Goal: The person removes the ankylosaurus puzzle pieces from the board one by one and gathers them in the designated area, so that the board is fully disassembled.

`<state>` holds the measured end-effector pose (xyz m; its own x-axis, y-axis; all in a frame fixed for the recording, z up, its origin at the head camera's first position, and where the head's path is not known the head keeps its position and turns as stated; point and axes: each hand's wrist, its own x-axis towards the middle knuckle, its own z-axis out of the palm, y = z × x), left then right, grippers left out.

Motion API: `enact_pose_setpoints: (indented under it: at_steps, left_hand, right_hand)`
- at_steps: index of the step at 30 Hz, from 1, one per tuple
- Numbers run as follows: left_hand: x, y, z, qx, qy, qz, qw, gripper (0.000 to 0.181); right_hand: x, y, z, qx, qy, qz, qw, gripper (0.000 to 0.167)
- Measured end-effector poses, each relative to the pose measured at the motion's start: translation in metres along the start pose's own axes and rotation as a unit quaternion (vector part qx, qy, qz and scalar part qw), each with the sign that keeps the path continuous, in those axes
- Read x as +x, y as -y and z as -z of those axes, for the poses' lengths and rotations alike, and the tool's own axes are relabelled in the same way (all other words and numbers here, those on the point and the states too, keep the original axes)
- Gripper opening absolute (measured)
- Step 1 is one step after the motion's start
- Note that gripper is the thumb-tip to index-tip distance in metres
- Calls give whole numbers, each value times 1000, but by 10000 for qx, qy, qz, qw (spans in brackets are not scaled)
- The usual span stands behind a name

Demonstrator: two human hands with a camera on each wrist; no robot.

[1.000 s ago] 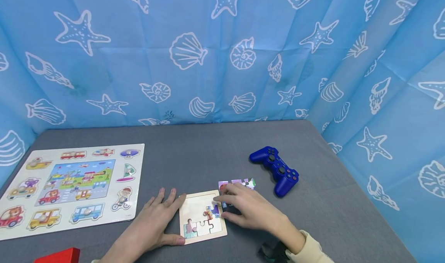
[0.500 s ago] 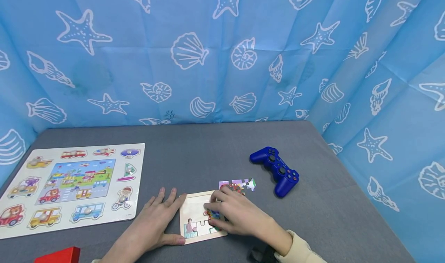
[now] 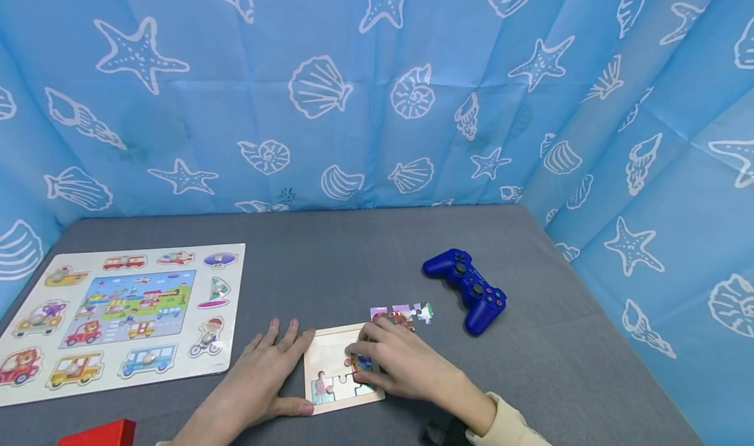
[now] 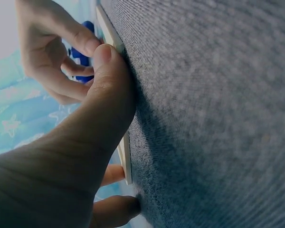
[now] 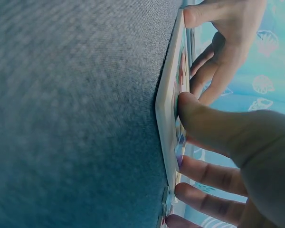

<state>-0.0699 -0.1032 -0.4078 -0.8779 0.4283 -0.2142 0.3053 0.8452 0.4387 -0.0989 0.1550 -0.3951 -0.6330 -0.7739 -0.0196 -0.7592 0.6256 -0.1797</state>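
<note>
On a grey table, a knobbed board is laid at left. The left hand is rested, fingers extended, at the left edge, and the right hand is poised, fingers bent, over the right side, of a wooden tray; whether a puzzle piece is pinched cannot be told.

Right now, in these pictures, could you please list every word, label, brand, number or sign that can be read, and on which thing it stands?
No word, brand or number can be read in any view.
Blue game controller: button marks, too small to read.
Large picture board: any lettering would be too small to read.
Small puzzle tray: no lettering I can make out.
</note>
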Motion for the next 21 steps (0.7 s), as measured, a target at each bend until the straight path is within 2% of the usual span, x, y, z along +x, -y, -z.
enact_pose_setpoints:
  at_steps: [12,17,21]
  left_hand:
    - [0,-1,1,-5,41,34,10000,115]
    - [0,0,1,-12,20,4,10000,115]
    - [0,0,0,-8,8,-4,10000,114]
  right_hand:
    - [0,1,3,241,-164,-124,9995,29]
    - [0,0,4,225,0,-104,9997,31]
    - [1,-1,6,412,198,-118,9989,35]
